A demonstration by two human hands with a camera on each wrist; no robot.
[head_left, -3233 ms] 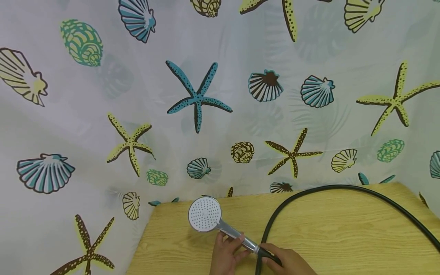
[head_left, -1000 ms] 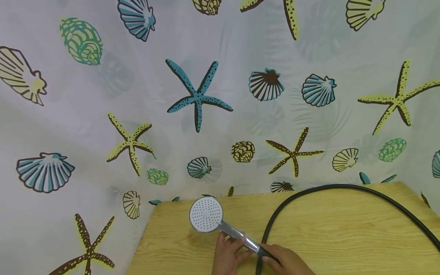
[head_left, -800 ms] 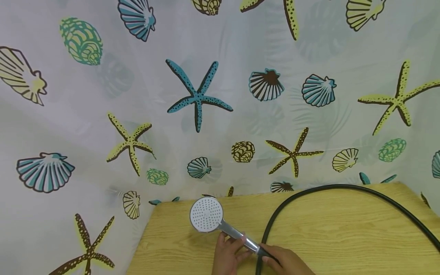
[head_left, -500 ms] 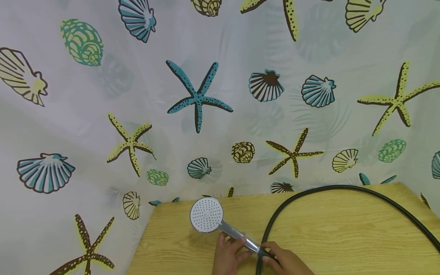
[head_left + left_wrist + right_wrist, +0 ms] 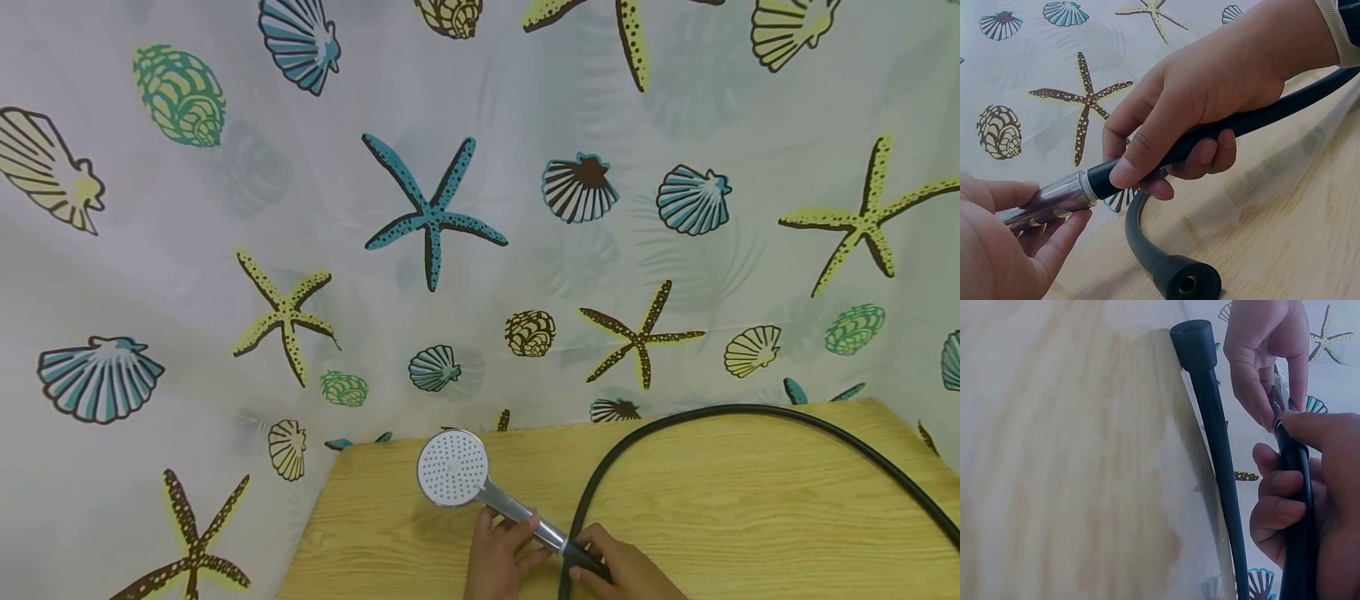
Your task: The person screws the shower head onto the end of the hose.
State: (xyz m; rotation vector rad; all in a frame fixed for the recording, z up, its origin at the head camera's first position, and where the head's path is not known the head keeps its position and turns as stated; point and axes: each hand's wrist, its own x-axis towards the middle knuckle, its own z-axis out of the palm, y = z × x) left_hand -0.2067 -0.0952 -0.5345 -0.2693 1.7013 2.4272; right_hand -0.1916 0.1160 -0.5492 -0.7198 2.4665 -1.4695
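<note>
A chrome shower head [image 5: 453, 468] with a round white nozzle face is held over the wooden table, face up, its handle slanting down to the right. My left hand [image 5: 495, 557] pinches the lower handle between thumb and fingers. Just below, my right hand [image 5: 626, 567] curls round the black end of a hose [image 5: 720, 409]. In the left wrist view, that black end sits right at the silver ring [image 5: 1087, 187] of the handle, the two in line. The right thumb lies along the black end, close to the joint.
The hose loops across the wooden table [image 5: 757, 500] and leaves at the right edge. Its other end, a flared black connector [image 5: 1188, 281], lies near my hands. A white curtain [image 5: 510, 83] printed with shells and starfish hangs behind the table and along its left side.
My right hand's fingers have shifted on the black hose end, with the knuckles bent higher. The shower head and left hand have drifted very slightly right.
</note>
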